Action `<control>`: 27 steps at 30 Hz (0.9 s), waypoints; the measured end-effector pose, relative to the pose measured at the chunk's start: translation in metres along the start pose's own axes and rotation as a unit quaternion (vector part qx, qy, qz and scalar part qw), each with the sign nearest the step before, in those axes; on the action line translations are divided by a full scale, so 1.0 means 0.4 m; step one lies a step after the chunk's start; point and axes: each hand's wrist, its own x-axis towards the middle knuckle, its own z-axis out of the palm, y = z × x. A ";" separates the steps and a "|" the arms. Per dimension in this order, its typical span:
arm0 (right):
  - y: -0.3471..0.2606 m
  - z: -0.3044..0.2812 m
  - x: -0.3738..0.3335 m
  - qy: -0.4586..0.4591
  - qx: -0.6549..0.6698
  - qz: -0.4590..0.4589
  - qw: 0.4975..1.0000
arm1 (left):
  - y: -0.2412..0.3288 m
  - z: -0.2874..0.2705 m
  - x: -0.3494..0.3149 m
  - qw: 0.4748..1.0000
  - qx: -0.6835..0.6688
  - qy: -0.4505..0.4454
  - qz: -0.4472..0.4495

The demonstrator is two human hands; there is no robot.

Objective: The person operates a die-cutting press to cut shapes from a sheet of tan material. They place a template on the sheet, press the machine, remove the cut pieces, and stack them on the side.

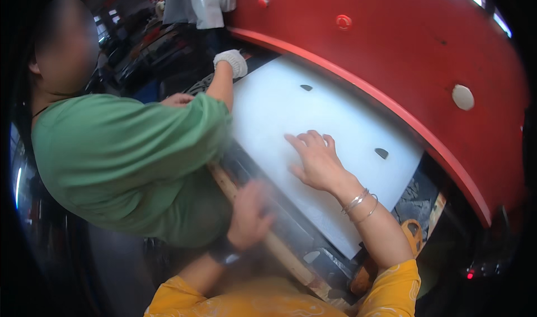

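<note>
A large white sheet (pixel 268 113) lies flat below the red machine, with two small dark half-round marks or cut-outs in it. Over its middle is my right hand (pixel 319 157), fingers spread and holding nothing; whether the fingertips touch the sheet I cannot tell. My left hand (pixel 250 213) is at the near left, by the wooden edge strip (pixel 288 255), and motion smears its fingers. Beyond it, a co-worker in a green top (pixel 134 166) has a white-gloved hand (pixel 232 63) at the sheet's far left corner.
The red machine panel (pixel 391 54), with red buttons and a round pale disc (pixel 463 97), rises behind the sheet. An orange-handled tool (pixel 413 236), perhaps scissors, lies beside my right forearm. Dark scrap pieces (pixel 414 208) sit at the sheet's right end.
</note>
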 end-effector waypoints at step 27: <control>-0.200 0.062 0.339 -0.173 0.263 -0.008 0.949 | -0.252 -0.055 -0.478 0.874 -0.215 -0.279 -0.334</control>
